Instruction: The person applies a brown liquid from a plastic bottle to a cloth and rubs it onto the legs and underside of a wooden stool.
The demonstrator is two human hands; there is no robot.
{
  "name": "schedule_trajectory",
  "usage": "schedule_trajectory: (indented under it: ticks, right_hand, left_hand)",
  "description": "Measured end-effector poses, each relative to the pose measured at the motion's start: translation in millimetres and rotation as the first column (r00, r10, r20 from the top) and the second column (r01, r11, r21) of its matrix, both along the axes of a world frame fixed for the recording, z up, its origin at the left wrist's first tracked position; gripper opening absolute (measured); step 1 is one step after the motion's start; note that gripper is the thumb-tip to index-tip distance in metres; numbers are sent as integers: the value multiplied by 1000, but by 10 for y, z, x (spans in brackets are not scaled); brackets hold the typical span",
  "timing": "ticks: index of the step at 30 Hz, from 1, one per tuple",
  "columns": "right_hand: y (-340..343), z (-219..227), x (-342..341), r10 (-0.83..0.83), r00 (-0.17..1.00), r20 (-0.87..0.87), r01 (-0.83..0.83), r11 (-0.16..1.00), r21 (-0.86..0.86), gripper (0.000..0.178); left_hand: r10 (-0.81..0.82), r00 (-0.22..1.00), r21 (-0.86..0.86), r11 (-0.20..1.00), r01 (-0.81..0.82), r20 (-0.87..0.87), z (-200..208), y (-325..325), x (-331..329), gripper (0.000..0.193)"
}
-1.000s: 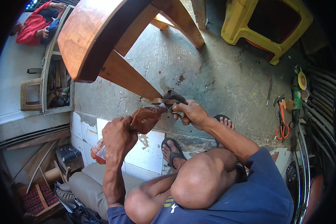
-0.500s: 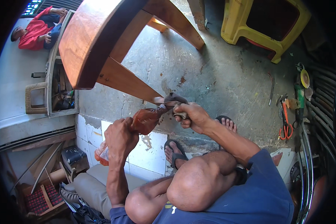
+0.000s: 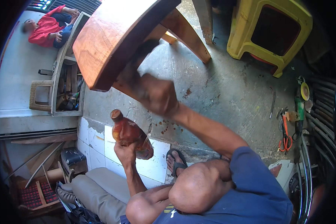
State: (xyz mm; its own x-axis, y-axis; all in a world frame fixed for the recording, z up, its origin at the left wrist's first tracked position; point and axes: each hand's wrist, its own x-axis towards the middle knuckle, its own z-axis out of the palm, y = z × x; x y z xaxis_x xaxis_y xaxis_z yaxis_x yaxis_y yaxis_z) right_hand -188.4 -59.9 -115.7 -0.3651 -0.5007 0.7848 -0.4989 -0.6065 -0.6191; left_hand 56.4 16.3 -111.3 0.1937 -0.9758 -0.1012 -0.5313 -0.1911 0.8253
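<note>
My left hand (image 3: 125, 152) is wrapped round a plastic bottle (image 3: 132, 131) of reddish-brown liquid, its neck pointing up and away. Smeared by motion, my right hand (image 3: 158, 95) is closed on a dark cloth (image 3: 130, 72). The cloth lies against the underside of a varnished wooden table (image 3: 97, 44), just inside its dark rim and near a leg. Part of that leg is hidden behind my hand and the cloth.
A yellow plastic stool (image 3: 246, 41) stands far right. Orange-handled scissors (image 3: 285, 134) and a green angle grinder (image 3: 299, 108) lie on the right. A person in red (image 3: 44, 30) sits far left, by a cabinet with an open compartment (image 3: 67, 112). Cushions (image 3: 97, 186) lie near left.
The bottle, earlier tipped towards the cloth, is now turned neck-up and apart from it in my left hand. My right hand has carried the cloth up and left to the table's underside.
</note>
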Motion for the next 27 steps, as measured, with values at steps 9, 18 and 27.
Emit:
schedule_trajectory:
  ticks: [9,18,27]
  right_hand:
    - [-254,-41,-523,-242,930,278,240,970,42,3]
    - [173,121,-102,-64,989,-134,63,998,-11,70]
    - [127,-440,104,-109,876,-471,150,987,51,52]
  left_hand:
    - [9,985,21,1000,-6,-171,-78,51,-13,57]
    - [35,991,-67,997,-44,-131,-69,31,164,46]
    - [25,976,-7,1000,-27,-216,-63,1,141,57]
